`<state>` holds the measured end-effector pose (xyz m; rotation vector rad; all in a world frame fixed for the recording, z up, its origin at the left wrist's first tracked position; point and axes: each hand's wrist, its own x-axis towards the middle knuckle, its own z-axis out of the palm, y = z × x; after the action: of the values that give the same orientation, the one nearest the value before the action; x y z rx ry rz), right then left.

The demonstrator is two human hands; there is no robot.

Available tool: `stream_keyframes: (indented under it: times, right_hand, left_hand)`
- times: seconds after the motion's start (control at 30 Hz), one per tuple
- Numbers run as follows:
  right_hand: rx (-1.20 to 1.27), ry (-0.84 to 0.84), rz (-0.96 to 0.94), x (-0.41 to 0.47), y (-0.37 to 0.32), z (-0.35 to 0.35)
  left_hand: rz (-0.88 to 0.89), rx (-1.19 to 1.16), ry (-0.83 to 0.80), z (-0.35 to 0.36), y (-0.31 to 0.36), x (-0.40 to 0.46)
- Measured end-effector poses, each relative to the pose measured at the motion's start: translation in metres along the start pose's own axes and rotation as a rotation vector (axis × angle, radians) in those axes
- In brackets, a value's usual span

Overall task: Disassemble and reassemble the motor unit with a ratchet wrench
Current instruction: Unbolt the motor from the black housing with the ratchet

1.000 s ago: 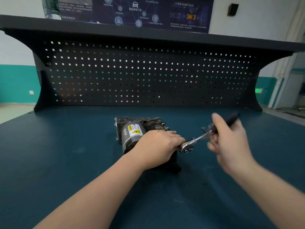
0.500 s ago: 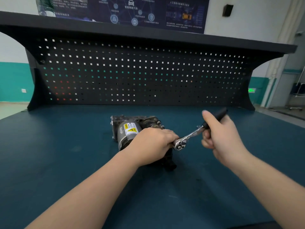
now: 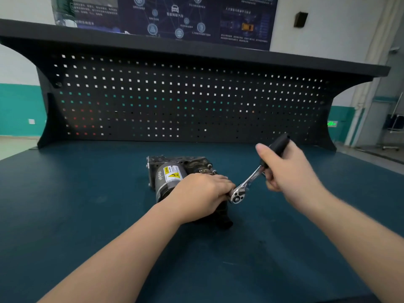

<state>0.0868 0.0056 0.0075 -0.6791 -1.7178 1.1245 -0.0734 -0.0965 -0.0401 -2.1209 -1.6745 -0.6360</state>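
Observation:
A dark motor unit [image 3: 172, 171] with a yellow warning label lies on the blue bench top [image 3: 87, 215] at the centre. My left hand [image 3: 201, 193] grips its near end, hiding that part. A chrome ratchet wrench [image 3: 247, 184] with a black handle has its head at the motor's right side, just past my left fingertips. My right hand [image 3: 288, 171] grips the black handle, which points up and to the right. What the wrench head sits on is hidden.
A black pegboard back panel [image 3: 185, 101] with a shelf on top stands along the bench's far edge. A dark poster hangs on the wall behind. The bench's right edge [image 3: 371, 158] borders an open floor area.
The wrench handle has swung a little towards upright in my right hand. My left hand stays on the motor. The camera view has shifted slightly.

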Motion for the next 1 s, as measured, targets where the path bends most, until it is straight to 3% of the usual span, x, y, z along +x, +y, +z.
stream_keyframes:
  times: [0.07,0.13,0.23,0.3,0.43,0.53,0.6,0.7,0.77,0.83,0.93,1.0]
  right_hand:
    - [0.207,0.114,0.071,-0.007,0.018,0.007]
    - [0.5,0.188,0.329,-0.02,0.04,0.008]
    - [0.787,0.153,0.721,-0.035,0.054,0.005]
    - [0.674,0.098,0.64,-0.03,0.048,0.0]
    - [0.175,-0.007,0.119,-0.007,0.013,-0.005]
    - [0.149,0.026,0.06,-0.007,0.012,0.004]
    - [0.369,0.098,0.198,-0.015,0.029,0.007]
    - [0.769,0.149,0.666,-0.036,0.055,0.011]
    - [0.881,0.127,0.789,-0.042,0.058,0.012]
    - [0.753,0.105,0.685,-0.034,0.049,0.008]
    - [0.275,0.044,0.165,-0.011,0.019,-0.004]
    - [-0.015,-0.03,-0.083,-0.008,0.005,-0.001]
  left_hand:
    - [0.013,0.033,0.037,0.003,0.0,-0.001]
    - [0.011,0.041,0.05,0.005,0.0,-0.001]
    - [-0.028,0.047,0.003,0.006,-0.004,0.002]
    - [-0.046,0.04,-0.002,0.006,-0.006,0.002]
    - [-0.07,-0.006,-0.026,0.002,-0.006,0.002]
    - [-0.09,0.013,-0.063,0.002,-0.006,0.002]
    - [-0.082,0.055,-0.05,0.004,-0.006,0.001]
    - [-0.066,0.059,-0.02,0.007,-0.005,0.001]
    - [-0.063,0.053,-0.021,0.007,-0.006,0.002]
    - [-0.071,0.045,-0.025,0.007,-0.006,0.002]
    - [-0.084,0.005,-0.054,0.004,-0.006,0.003]
    - [-0.083,-0.024,-0.067,0.003,-0.006,0.002]
